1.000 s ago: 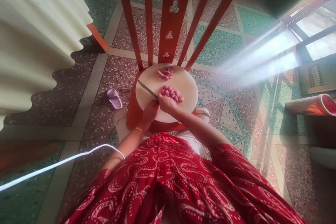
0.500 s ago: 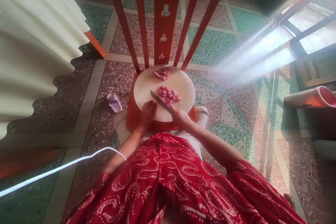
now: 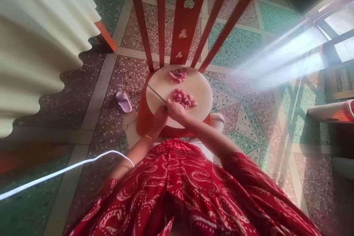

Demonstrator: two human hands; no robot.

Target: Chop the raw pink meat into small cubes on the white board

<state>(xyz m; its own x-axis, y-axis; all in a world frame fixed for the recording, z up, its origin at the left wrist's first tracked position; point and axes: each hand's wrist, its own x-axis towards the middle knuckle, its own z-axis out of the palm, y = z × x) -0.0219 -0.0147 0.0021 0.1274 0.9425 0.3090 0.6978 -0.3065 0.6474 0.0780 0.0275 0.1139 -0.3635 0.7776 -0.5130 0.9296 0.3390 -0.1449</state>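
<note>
A round, pale cutting board (image 3: 203, 90) rests on the seat of a red wooden chair (image 3: 142, 118). My right hand (image 3: 176, 111) grips a kitchen knife (image 3: 156, 93) over the board's near side, its blade slanting away to the far left and seen almost edge-on. Close against it, my left hand (image 3: 160, 118) is closed at the board's near-left edge; anything in its fingers is hidden. Diced raw meat (image 3: 184, 99) lies in a heap just beyond my right hand. A larger piece of raw meat (image 3: 177, 75) sits near the far edge.
The chair's slatted back (image 3: 185, 18) rises behind the board. A purple slipper (image 3: 123, 101) lies on the terrazzo floor to the left. Pale wavy cloth (image 3: 47, 44) hangs at the left, and a white cord (image 3: 69, 169) runs past my left arm. A light-coloured cylinder (image 3: 332, 112) is at the right.
My right hand has carried the knife left, off the meat heap and against my left hand. The blade has turned edge-on. The whole view has shifted slightly.
</note>
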